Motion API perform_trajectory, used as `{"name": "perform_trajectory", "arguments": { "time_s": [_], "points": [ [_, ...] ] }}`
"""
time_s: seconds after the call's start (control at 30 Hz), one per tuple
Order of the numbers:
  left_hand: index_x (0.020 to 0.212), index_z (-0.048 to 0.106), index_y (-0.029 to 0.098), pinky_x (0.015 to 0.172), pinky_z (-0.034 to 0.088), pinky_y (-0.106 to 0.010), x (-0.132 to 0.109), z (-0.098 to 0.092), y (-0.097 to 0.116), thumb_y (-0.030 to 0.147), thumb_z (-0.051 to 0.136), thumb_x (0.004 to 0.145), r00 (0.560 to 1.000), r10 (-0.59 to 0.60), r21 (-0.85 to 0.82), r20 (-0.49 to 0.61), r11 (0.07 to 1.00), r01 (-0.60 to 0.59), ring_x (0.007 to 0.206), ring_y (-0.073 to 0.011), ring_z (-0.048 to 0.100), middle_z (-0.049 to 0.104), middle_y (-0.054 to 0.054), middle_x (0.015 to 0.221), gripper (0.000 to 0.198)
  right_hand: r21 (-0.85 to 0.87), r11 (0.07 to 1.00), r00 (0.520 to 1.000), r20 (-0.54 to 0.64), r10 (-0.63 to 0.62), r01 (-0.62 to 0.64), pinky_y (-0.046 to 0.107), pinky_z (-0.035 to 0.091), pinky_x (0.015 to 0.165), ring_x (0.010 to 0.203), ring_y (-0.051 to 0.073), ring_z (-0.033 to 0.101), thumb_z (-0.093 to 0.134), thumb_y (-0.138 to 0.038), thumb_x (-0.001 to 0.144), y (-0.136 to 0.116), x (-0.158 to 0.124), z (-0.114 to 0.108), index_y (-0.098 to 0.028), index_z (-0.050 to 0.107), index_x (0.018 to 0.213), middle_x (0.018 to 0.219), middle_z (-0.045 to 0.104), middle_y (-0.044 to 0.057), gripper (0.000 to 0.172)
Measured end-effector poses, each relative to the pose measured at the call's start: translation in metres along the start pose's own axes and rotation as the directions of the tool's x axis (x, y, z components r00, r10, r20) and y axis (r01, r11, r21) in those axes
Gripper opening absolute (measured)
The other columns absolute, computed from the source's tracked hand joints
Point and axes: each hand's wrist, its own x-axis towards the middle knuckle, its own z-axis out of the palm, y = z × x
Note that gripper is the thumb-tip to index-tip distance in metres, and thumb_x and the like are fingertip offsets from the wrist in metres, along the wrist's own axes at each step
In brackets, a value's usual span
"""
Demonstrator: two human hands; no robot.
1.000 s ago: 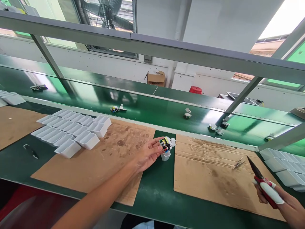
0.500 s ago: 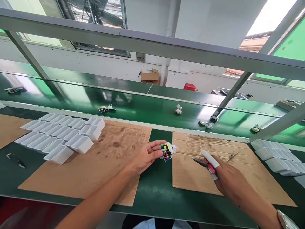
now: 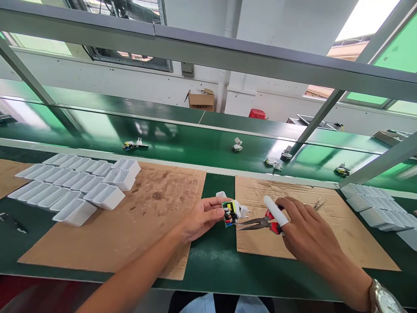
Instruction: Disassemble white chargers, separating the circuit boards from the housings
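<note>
Between the thumb and fingers of my left hand (image 3: 203, 217) is a small circuit board (image 3: 230, 213) with yellow, black and blue parts. A white plug piece (image 3: 243, 210) sits at its right side, prongs pointing right. My right hand (image 3: 308, 228), with a white cover on one finger, is closed round red-handled long-nose pliers (image 3: 260, 223). The jaws are slightly apart, and their tips lie close to the board's lower right edge; I cannot tell whether they touch it. A small white piece shows just behind my left fingertips.
White open trays (image 3: 76, 212) stand in rows on the left cardboard sheet (image 3: 156, 217). Tweezers (image 3: 317, 204) lie on the right cardboard (image 3: 355, 243), beside more white trays (image 3: 374, 217). On the green conveyor (image 3: 185, 148) behind are several board assemblies. A grey metal bar (image 3: 208, 52) crosses overhead.
The pliers have moved left toward the board and their jaws have parted. The board in my left hand has shifted slightly right and down. The whole view has shifted a little.
</note>
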Motion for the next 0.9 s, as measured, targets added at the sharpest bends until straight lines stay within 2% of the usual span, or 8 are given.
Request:
{"name": "perform_trajectory", "arguments": {
  "time_s": [0.07, 0.23, 0.3, 0.4, 0.47, 0.57, 0.67, 0.9],
  "points": [
    [0.118, 0.076, 0.011, 0.094, 0.053, -0.035, -0.001, 0.0, 0.001, 0.033, 0.089, 0.077, 0.999, -0.007, -0.042, 0.038, 0.999, 0.009, 0.106, -0.0283, 0.074, 0.077, -0.016, 0.116, 0.048, -0.038, 0.999, 0.999, -0.04, 0.009, -0.011, 0.039, 0.05, 0.077, 0.105, 0.034, 0.067, 0.045, 0.003, 0.089, -0.002, 0.005, -0.007, -0.013, 0.068, 0.073, 0.111, 0.072, 0.022, 0.032],
    [0.119, 0.076, 0.012, 0.089, 0.055, -0.032, -0.004, 0.004, 0.005, 0.031, 0.091, 0.073, 0.998, -0.042, -0.073, 0.052, 0.996, 0.046, 0.1, -0.0247, 0.074, 0.078, -0.015, 0.114, 0.052, -0.094, 0.995, 0.992, -0.123, 0.003, -0.014, 0.04, 0.044, 0.083, 0.11, 0.034, 0.066, 0.052, -0.001, 0.091, -0.004, 0.015, -0.025, -0.017, 0.065, 0.07, 0.112, 0.074, 0.021, 0.03],
    [0.118, 0.077, 0.013, 0.086, 0.056, -0.03, -0.005, 0.005, 0.006, 0.032, 0.092, 0.07, 0.997, -0.051, -0.075, 0.06, 0.996, 0.055, 0.095, -0.0228, 0.075, 0.079, -0.014, 0.109, 0.054, -0.112, 0.994, 0.991, -0.135, -0.001, -0.014, 0.04, 0.042, 0.083, 0.11, 0.033, 0.066, 0.054, -0.005, 0.093, -0.006, 0.018, -0.031, -0.018, 0.068, 0.075, 0.113, 0.074, 0.019, 0.025],
    [0.116, 0.078, 0.014, 0.081, 0.057, -0.028, -0.006, 0.006, 0.005, 0.033, 0.093, 0.066, 0.996, -0.052, -0.075, 0.073, 0.996, 0.057, 0.088, -0.0211, 0.075, 0.08, -0.012, 0.103, 0.056, -0.127, 0.992, 0.988, -0.151, -0.001, -0.018, 0.039, 0.04, 0.082, 0.106, 0.031, 0.067, 0.056, -0.012, 0.096, -0.007, 0.022, -0.036, -0.016, 0.073, 0.096, 0.114, 0.074, 0.018, 0.017],
    [0.116, 0.078, 0.014, 0.078, 0.057, -0.027, -0.005, 0.006, 0.005, 0.032, 0.094, 0.065, 0.996, -0.052, -0.066, 0.072, 0.996, 0.056, 0.087, -0.021, 0.075, 0.08, -0.011, 0.104, 0.057, -0.124, 0.992, 0.989, -0.149, -0.009, -0.01, 0.039, 0.039, 0.081, 0.105, 0.03, 0.067, 0.056, -0.017, 0.098, -0.007, 0.023, -0.037, -0.016, 0.073, 0.102, 0.116, 0.074, 0.018, 0.017],
    [0.116, 0.078, 0.016, 0.077, 0.056, -0.026, -0.004, 0.007, 0.004, 0.032, 0.094, 0.065, 0.998, -0.038, -0.039, 0.049, 0.998, 0.039, 0.086, -0.0204, 0.075, 0.08, -0.011, 0.105, 0.056, -0.11, 0.994, 0.99, -0.144, -0.009, -0.007, 0.039, 0.039, 0.082, 0.107, 0.03, 0.066, 0.057, -0.019, 0.099, -0.006, 0.021, -0.036, -0.019, 0.073, 0.094, 0.116, 0.073, 0.017, 0.017],
    [0.116, 0.078, 0.017, 0.082, 0.056, -0.028, -0.003, 0.007, 0.003, 0.031, 0.094, 0.067, 1.0, -0.025, -0.002, 0.018, 1.0, 0.025, 0.091, -0.021, 0.075, 0.079, -0.011, 0.109, 0.053, -0.085, 0.996, 0.99, -0.14, 0.015, -0.027, 0.039, 0.04, 0.083, 0.108, 0.031, 0.065, 0.056, -0.012, 0.095, -0.005, 0.016, -0.033, -0.019, 0.072, 0.087, 0.115, 0.073, 0.018, 0.019],
    [0.118, 0.075, 0.016, 0.092, 0.054, -0.034, -0.001, 0.005, -0.002, 0.034, 0.094, 0.07, 1.0, -0.018, 0.052, 0.025, 0.999, 0.017, 0.103, -0.0261, 0.074, 0.077, -0.013, 0.116, 0.055, -0.03, 0.998, 0.995, -0.084, 0.06, -0.063, 0.043, 0.043, 0.091, 0.113, 0.034, 0.063, 0.054, -0.003, 0.089, -0.006, 0.01, -0.021, -0.016, 0.071, 0.087, 0.118, 0.071, 0.021, 0.022]
  ]
}}
